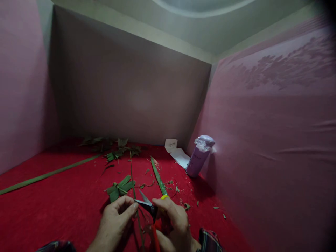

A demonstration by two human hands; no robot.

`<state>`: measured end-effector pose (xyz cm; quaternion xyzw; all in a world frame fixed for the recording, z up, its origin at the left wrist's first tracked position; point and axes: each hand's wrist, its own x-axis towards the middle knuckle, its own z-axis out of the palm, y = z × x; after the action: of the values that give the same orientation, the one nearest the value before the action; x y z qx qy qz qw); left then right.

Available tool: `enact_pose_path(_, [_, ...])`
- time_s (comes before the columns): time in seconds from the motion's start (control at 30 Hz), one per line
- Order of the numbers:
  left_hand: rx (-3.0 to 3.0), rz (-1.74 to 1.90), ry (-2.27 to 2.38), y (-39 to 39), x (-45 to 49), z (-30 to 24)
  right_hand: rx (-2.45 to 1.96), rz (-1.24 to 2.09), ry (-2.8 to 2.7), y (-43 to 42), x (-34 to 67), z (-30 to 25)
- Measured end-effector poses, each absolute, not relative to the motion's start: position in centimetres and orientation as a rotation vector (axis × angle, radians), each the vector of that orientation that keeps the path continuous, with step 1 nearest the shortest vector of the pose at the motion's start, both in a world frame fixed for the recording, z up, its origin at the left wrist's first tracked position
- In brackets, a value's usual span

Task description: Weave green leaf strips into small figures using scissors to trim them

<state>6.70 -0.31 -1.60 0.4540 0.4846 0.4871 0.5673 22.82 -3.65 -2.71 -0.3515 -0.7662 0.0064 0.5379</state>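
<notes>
My right hand [173, 220] is closed round the red and yellow handles of a pair of scissors [147, 204], whose blades stand apart and point left. My left hand [118, 218] pinches a thin green leaf strip [132, 182] right at the blades. The strip runs up the red floor away from me. A second, wider green leaf blade [158, 177] lies just beyond my right hand. A small folded leaf piece [120, 188] lies just above my left hand.
A red cloth [60, 199] covers the floor, strewn with leaf scraps. A long green strip [49, 174] lies at the left, a leaf pile [112, 147] at the back. A lilac cylinder with plastic wrap [199, 156] and white papers [178, 152] sit by the pink right wall.
</notes>
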Motion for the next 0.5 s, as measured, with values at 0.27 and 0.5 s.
enact_pose_path(0.27, [1.043,1.155,1.169,-0.2,6.9,-1.8,-0.788,-0.052,-1.829,-3.7,22.8,-2.3])
enact_pose_path(0.5, [1.075,1.146,1.114,0.2,6.4,-2.6,-0.786,-0.065,-1.811,-3.4,22.7,-2.5])
